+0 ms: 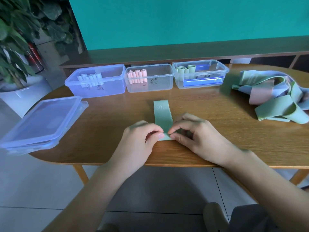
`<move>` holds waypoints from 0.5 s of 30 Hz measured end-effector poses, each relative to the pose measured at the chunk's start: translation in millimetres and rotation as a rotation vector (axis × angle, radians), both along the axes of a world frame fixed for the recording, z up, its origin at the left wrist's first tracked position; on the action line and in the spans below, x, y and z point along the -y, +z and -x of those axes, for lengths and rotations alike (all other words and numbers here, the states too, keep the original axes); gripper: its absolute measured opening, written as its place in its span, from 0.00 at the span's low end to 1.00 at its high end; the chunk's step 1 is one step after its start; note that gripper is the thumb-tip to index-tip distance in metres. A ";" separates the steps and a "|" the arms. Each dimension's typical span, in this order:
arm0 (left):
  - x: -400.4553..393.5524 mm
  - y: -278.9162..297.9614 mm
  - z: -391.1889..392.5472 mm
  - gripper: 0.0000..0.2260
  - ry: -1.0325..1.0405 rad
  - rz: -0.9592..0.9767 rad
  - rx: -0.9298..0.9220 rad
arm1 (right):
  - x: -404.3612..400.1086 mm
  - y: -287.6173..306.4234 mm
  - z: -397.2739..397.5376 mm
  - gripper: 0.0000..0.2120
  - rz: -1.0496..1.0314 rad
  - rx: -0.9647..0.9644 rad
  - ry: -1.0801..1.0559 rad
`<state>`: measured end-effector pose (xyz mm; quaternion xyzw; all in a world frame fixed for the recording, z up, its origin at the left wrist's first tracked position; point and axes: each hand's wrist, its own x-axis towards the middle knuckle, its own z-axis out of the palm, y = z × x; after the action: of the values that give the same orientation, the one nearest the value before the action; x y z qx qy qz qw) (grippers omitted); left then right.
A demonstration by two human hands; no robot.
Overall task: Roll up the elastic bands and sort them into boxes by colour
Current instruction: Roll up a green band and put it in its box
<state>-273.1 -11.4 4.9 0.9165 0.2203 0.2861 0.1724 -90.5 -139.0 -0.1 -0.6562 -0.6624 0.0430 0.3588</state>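
Observation:
A green elastic band point(162, 113) lies flat on the wooden table point(103, 124), stretching away from me. My left hand point(139, 141) and my right hand point(194, 136) both pinch its near end, which is folded over at the fingertips. Three clear boxes stand in a row at the back: the left box point(100, 88) holds pale blue rolls, the middle box point(156, 84) holds pink rolls, the right box point(200, 76) holds green rolls. A pile of loose green, blue and pink bands point(274, 96) lies at the right.
Stacked clear lids point(41, 123) sit at the table's left end, overhanging the edge. A potted plant point(15, 47) stands beyond the left side. A low wooden shelf point(184, 54) runs behind the table under a teal wall.

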 end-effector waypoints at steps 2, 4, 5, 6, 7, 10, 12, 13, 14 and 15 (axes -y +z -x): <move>-2.7 -1.3 -1.6 0.07 0.008 -0.002 0.013 | -2.9 0.0 -1.8 0.08 0.016 -0.007 0.016; -4.2 -1.0 -3.3 0.07 0.024 0.003 0.026 | -5.8 1.1 -6.2 0.09 0.040 -0.025 0.010; -4.6 -0.4 -3.6 0.07 0.026 0.003 0.036 | -7.8 1.6 -7.9 0.09 0.043 -0.036 0.007; -4.6 0.3 -3.9 0.07 0.018 0.006 0.047 | -9.5 2.0 -8.9 0.09 0.037 -0.039 0.004; -4.3 1.1 -3.8 0.06 0.002 0.017 0.056 | -11.2 2.5 -9.3 0.08 0.025 -0.032 0.006; -3.1 2.4 -3.9 0.07 -0.024 0.064 0.028 | -15.3 3.0 -11.5 0.09 0.005 -0.007 0.022; -4.1 2.0 -5.9 0.08 -0.016 0.067 -0.014 | -16.5 3.0 -13.3 0.10 0.005 -0.001 0.019; -5.1 1.7 -7.3 0.09 -0.013 0.059 -0.026 | -16.9 2.6 -14.0 0.11 0.002 0.007 0.011; -6.4 1.4 -8.9 0.09 -0.011 0.052 -0.032 | -17.2 2.1 -13.9 0.11 -0.006 0.012 -0.001; -7.6 1.1 -10.4 0.09 -0.006 0.048 -0.034 | -17.3 1.4 -13.1 0.12 -0.019 0.010 -0.016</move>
<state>-262.7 -3.8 6.0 0.9175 0.2273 0.2646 0.1912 -77.3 -121.7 1.2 -0.6582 -0.6593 0.0307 0.3621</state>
